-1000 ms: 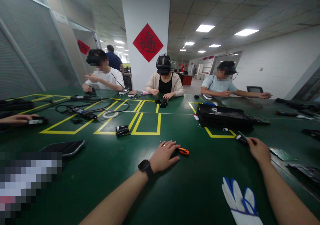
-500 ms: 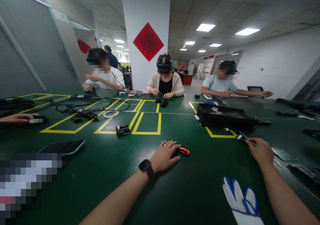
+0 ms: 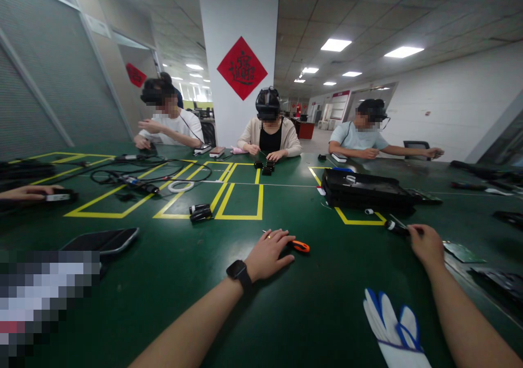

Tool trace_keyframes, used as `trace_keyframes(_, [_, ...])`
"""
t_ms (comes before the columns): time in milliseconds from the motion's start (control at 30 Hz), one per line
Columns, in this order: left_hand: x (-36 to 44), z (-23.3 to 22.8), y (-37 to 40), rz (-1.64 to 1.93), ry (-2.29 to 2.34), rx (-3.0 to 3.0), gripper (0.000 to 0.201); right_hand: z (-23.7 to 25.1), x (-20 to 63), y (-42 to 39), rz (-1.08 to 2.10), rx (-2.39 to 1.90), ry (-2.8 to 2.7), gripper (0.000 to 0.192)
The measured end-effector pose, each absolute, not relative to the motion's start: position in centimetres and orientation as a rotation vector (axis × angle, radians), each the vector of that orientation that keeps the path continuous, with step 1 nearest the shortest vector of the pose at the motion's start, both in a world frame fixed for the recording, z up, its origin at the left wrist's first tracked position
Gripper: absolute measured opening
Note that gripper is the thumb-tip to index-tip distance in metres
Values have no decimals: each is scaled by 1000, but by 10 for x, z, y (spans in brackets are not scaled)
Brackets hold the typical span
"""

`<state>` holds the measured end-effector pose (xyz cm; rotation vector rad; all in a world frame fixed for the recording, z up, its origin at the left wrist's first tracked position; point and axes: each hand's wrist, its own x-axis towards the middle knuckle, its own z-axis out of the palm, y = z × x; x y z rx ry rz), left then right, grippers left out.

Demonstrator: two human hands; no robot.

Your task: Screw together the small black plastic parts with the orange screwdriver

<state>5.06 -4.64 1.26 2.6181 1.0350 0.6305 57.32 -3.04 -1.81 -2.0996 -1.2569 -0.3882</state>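
My left hand [image 3: 271, 253], with a watch at its wrist, lies palm down with fingers stretched out over a tool with an orange-and-black handle [image 3: 301, 246]. Its thin metal tip shows past the fingers, like a screwdriver; the middle is hidden. At the right, the fingers of my right hand [image 3: 425, 245] are pinched on a thin grey metal tool [image 3: 399, 221], whose exact kind I cannot make out. Right by its tip lies a small black part with a white band [image 3: 393, 227]. A small white ring [image 3: 369, 211] is just left of that.
A black case [image 3: 363, 191] stands beyond my right hand. A white-and-blue glove [image 3: 392, 324] lies in front, a phone [image 3: 102, 241] at left. Two black parts [image 3: 200, 212] and cables [image 3: 134, 180] lie farther back. Several people sit around the green table [image 3: 318, 302]; one hand [image 3: 30, 193] reaches in at left.
My right hand has shifted slightly, its fingers drawing back a little from the black part, which has turned slightly. My left hand stays in place.
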Motion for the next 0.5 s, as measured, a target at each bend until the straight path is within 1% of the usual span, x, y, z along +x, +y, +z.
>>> trace_keyframes(133, [51,13,-47,627,1036,2621,51,-19,576,-29,-381,-2093,-1244,37])
trace_keyframes(367, [52,14,-47,569,1063,2671,51,-14,580,-36,-359,-2194,-1211,36])
trace_keyframes(433, [52,15,-47,572,1058,2671,51,-7,583,-43,-234,-2332,-1156,35])
trace_keyframes(500, [52,15,-47,569,1053,2671,50,0,585,-49,-10,-2478,-1120,35])
